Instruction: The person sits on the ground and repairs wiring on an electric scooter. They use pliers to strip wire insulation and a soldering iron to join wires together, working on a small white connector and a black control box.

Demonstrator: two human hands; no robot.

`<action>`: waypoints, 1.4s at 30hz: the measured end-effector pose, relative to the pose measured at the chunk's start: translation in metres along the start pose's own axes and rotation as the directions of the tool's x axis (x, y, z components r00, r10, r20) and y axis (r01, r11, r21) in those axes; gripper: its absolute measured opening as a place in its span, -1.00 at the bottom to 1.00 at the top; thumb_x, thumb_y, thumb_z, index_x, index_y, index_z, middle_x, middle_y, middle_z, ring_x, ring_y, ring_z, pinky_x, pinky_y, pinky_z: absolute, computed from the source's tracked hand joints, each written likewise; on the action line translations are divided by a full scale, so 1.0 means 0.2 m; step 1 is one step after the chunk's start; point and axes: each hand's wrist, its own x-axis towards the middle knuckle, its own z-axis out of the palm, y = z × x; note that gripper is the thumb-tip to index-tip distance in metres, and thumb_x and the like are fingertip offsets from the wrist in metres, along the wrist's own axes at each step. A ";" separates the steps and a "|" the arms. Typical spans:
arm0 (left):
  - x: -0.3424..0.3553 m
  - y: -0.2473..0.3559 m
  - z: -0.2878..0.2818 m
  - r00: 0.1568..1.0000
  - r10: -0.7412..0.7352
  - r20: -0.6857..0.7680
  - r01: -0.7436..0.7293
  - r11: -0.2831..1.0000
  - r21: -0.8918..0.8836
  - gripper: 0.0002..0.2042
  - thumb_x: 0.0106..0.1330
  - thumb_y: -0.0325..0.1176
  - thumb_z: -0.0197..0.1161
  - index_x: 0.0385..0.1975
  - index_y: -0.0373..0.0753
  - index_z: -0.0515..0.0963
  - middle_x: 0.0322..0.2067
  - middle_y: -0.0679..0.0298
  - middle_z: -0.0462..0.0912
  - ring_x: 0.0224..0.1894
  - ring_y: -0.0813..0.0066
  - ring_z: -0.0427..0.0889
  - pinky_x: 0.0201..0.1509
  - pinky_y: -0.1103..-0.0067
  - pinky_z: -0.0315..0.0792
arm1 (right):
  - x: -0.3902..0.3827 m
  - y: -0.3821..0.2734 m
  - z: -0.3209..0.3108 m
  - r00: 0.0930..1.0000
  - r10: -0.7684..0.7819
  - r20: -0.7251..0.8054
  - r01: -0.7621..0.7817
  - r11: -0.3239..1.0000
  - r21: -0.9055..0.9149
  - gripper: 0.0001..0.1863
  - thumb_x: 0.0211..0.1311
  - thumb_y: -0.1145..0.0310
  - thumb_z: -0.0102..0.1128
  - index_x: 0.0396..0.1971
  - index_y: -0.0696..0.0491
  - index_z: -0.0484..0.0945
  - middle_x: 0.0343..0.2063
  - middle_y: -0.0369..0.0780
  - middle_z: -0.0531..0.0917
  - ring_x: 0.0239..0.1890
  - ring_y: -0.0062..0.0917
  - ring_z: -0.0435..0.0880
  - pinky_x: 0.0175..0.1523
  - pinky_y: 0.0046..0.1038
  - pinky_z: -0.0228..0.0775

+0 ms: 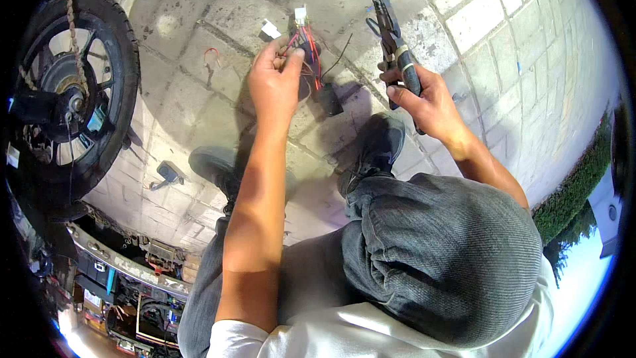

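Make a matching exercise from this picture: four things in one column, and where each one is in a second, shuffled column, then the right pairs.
Things:
1. wire bundle
2. pliers
3. wheel
4. small black part

Places:
A. lying on the paving beside the dark shoe
B. gripped in the right hand
C. at the picture's left edge, with a rope over it
D. pinched in the fingers of the left hand

Pairs: 1-D, 2-B, 3-C, 4-A
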 end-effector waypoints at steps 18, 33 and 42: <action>-0.07 0.22 -0.02 0.988 0.134 0.072 -0.116 0.971 -0.210 -0.84 0.30 -0.54 0.17 -0.16 -0.41 0.55 -0.20 0.19 0.62 -0.18 0.54 0.58 -0.10 0.63 0.48 | 0.08 -0.16 0.08 0.980 -0.003 0.198 -0.064 0.940 0.335 -0.68 0.09 0.40 0.27 -0.13 0.18 0.57 -0.31 -0.32 0.62 -0.32 -0.73 0.51 -0.19 -0.63 0.37; -0.12 0.25 0.02 0.992 -0.024 0.123 0.077 0.891 -0.448 -0.82 0.23 -0.54 0.26 -0.21 -0.46 0.52 -0.36 0.15 0.65 -0.37 0.46 0.66 -0.25 0.61 0.56 | 0.03 -0.10 -0.03 0.807 -0.556 0.198 0.512 0.491 -0.705 -0.66 -0.25 0.49 0.30 -0.33 0.14 0.52 -0.04 -0.13 0.48 -0.04 -0.22 0.45 0.01 -0.27 0.36; -0.14 0.29 0.00 0.982 -0.061 0.180 0.114 0.946 -0.302 -0.80 0.22 -0.50 0.30 -0.19 -0.42 0.57 -0.38 0.22 0.68 -0.38 0.61 0.63 -0.44 0.73 0.43 | 0.02 -0.14 -0.08 0.793 -0.553 0.256 0.532 0.422 -0.734 -0.72 -0.25 0.51 0.30 -0.42 0.16 0.50 -0.11 -0.13 0.50 -0.08 -0.22 0.47 -0.03 -0.28 0.38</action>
